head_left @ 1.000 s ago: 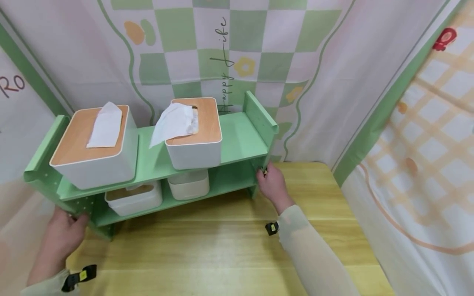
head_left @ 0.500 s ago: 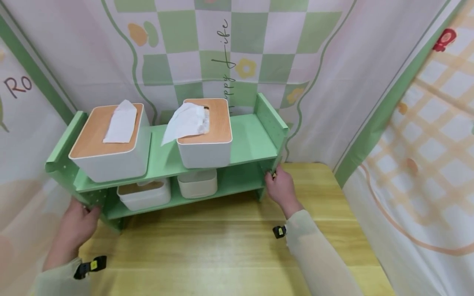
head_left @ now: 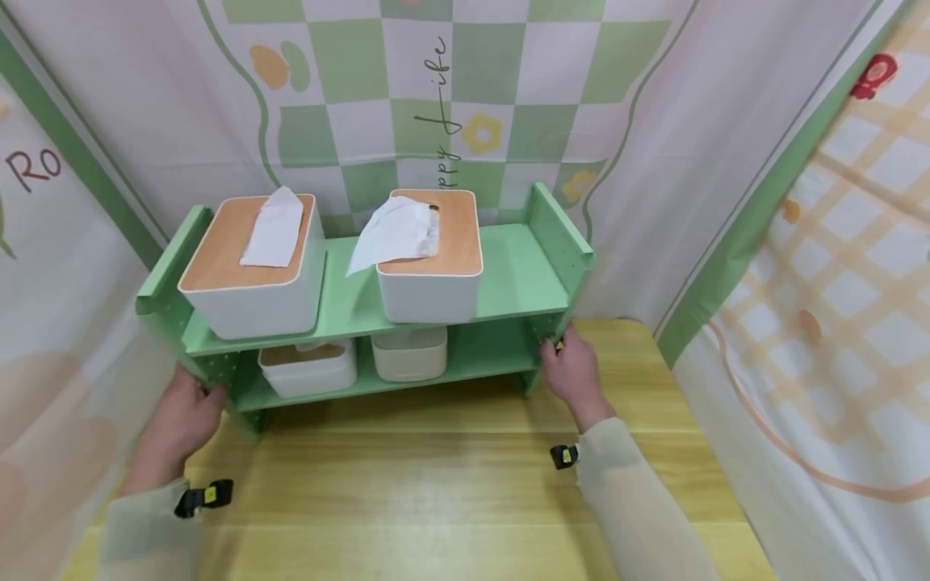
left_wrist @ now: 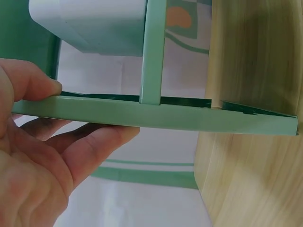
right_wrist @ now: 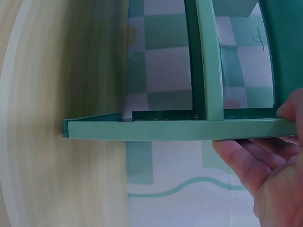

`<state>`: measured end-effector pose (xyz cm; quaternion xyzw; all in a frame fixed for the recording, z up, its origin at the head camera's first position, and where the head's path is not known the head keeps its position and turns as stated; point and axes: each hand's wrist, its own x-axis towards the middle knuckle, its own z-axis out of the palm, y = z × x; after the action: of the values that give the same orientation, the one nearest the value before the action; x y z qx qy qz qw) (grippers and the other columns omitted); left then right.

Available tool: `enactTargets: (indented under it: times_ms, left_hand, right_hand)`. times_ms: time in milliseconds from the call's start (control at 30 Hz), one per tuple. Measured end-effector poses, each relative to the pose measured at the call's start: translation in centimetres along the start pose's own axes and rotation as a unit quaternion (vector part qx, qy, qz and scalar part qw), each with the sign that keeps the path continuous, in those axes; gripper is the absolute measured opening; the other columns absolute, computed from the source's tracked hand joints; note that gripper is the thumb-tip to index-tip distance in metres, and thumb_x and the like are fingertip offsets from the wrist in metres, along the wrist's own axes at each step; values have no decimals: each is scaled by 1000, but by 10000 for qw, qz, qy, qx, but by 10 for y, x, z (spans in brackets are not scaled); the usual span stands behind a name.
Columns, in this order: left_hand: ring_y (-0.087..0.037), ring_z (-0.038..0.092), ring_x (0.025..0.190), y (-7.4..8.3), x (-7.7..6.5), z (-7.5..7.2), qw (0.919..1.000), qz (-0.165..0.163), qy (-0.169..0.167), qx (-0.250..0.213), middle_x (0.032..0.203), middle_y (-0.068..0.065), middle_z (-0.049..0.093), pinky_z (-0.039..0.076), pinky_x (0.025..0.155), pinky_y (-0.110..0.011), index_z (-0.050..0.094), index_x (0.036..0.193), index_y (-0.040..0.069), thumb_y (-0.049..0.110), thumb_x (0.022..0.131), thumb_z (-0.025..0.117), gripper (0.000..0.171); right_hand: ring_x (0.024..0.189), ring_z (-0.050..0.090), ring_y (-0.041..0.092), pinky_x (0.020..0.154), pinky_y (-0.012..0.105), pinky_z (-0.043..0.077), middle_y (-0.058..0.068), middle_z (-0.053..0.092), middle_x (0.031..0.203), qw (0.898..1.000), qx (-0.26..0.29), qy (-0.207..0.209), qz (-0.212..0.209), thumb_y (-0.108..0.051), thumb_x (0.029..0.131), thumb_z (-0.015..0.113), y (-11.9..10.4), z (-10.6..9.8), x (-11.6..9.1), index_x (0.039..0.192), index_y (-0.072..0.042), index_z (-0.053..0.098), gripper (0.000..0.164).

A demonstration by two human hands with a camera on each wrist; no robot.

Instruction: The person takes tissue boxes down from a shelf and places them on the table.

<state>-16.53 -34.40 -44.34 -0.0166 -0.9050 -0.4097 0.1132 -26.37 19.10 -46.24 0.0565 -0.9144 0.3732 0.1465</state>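
A green two-tier shelf rack (head_left: 349,331) stands on the wooden table, each end panel gripped by one hand. My left hand (head_left: 182,415) pinches the left panel, thumb (left_wrist: 40,87) inside and fingers outside. On the right panel, my right hand (head_left: 572,367) has the same hold, with its fingers (right_wrist: 244,163) against the outer face. The top shelf carries two white tissue boxes with wood-look lids, a larger one (head_left: 254,311) at the left and a smaller one (head_left: 432,298) mid-shelf; a tissue sticks out of each. Below sit a white tissue box (head_left: 308,375) and a small off-white box (head_left: 410,355).
The wood-grain table (head_left: 407,484) extends in front of the rack and past its right end. A checkered curtain (head_left: 414,64) hangs close behind. More curtain fabric hangs at the left (head_left: 51,282) and right (head_left: 821,323).
Both hands have shifted the rack to the right with its boxes on it. Its left end has swung back toward the curtain, so the rack sits straighter.
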Motion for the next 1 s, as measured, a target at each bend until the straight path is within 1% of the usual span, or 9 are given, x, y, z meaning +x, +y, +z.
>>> enactTargets:
  times_ms: [33,133,267,400,467,567,700,800,1000]
  left_hand:
    - [-56,37,125,0,2,1,10000,51,20,26,143,-36,37,30,93,-74,14,156,0,3,101,43,62]
    - [-57,40,123,2,6,5,9999,18,3,136,139,-37,40,32,92,-73,18,153,-3,5,101,45,59]
    - [-62,38,122,4,9,10,9992,-327,-149,181,138,-39,38,32,91,-75,15,153,-3,11,103,45,60]
    - [-61,35,126,8,13,13,9985,-475,-259,85,143,-38,35,30,93,-75,11,156,1,13,104,43,63]
    - [-60,33,128,10,14,13,9983,-491,-316,39,146,-37,32,29,94,-75,8,157,3,14,104,43,64]
    - [-60,33,128,12,16,14,9981,-519,-340,45,147,-36,32,30,94,-74,8,158,3,14,104,42,65]
    - [-59,35,128,11,16,13,9981,-506,-337,54,147,-35,33,31,94,-74,9,157,3,15,104,42,64]
    - [-58,36,128,10,20,15,9988,-378,-318,37,147,-35,33,32,94,-73,8,157,3,13,104,43,64]
    - [-57,34,130,9,30,19,9989,-306,-361,72,150,-34,30,30,96,-73,5,158,5,11,103,43,67]
  right_hand:
    - [95,65,42,72,54,54,30,64,111,10000,-10,19,2,-23,102,46,1,-1,0,128,2,52,37]
    - [94,65,42,71,54,54,30,65,110,10000,-30,64,4,-23,102,46,5,-4,1,129,2,51,37]
    - [92,66,41,69,53,54,30,65,109,9999,-79,112,-25,-23,103,45,10,-7,2,131,2,51,38]
    - [89,67,41,67,53,54,29,67,104,9998,-96,154,-15,-23,103,46,13,-10,2,131,2,51,38]
    - [87,67,40,66,52,54,29,67,101,9998,-80,163,3,-22,103,47,14,-11,2,131,3,51,38]
    - [83,67,39,65,51,54,28,68,97,9998,-56,176,47,-22,103,47,16,-12,3,129,3,52,37]
    - [89,67,40,68,52,54,29,67,103,9998,-67,141,82,-26,103,45,17,-11,3,129,4,51,40]
    - [96,65,41,73,54,54,30,65,109,9998,-83,120,107,-29,104,43,20,-12,4,131,4,50,43]
    - [95,65,41,75,55,53,29,66,106,9996,-73,67,281,-29,104,42,23,-15,7,131,3,49,43]
